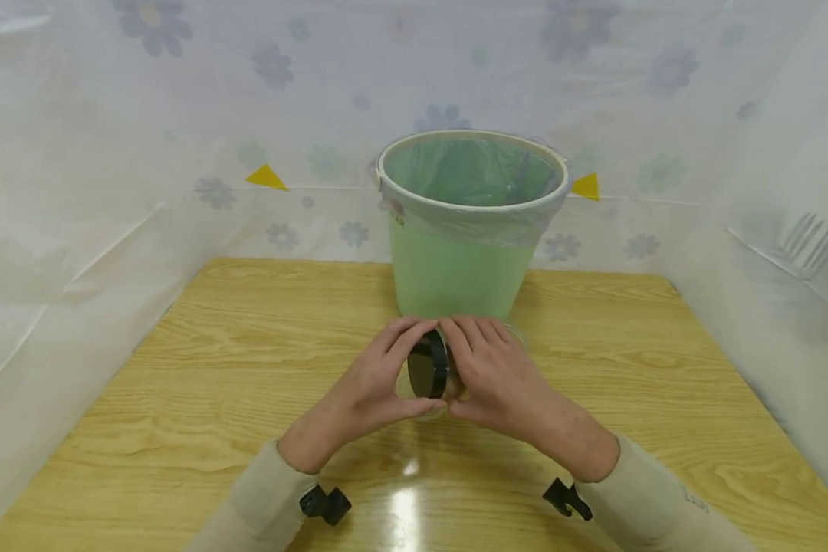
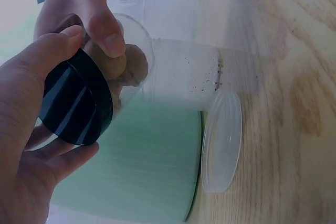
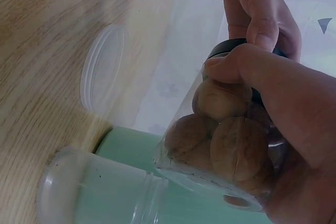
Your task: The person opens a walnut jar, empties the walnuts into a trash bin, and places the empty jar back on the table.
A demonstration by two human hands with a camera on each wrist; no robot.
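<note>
Underneath everything is a pale wooden table (image 1: 248,360) with strong grain and a glare patch near its front edge, walled on three sides by translucent plastic sheeting (image 1: 110,153) printed with faded flowers and marked with small yellow triangles. At the table's far middle stands a green waste bin (image 1: 465,230) lined with a thin bag folded over its white rim.

Just in front of the bin, both hands meet around a clear plastic jar of walnuts (image 3: 220,145), held on its side above the tabletop. The right hand (image 1: 500,376) wraps the jar's body, fingers over the top and thumb beneath. The left hand (image 1: 372,383) grips the black screw lid (image 1: 428,364) at the jar's mouth, fingertips and thumb curled around its rim; whether the lid is fully seated is hard to tell.

Beyond the hands, an empty clear container (image 2: 184,77) lies on its side on the table by the bin's base, and a clear round lid (image 2: 221,140) rests just beside it.
</note>
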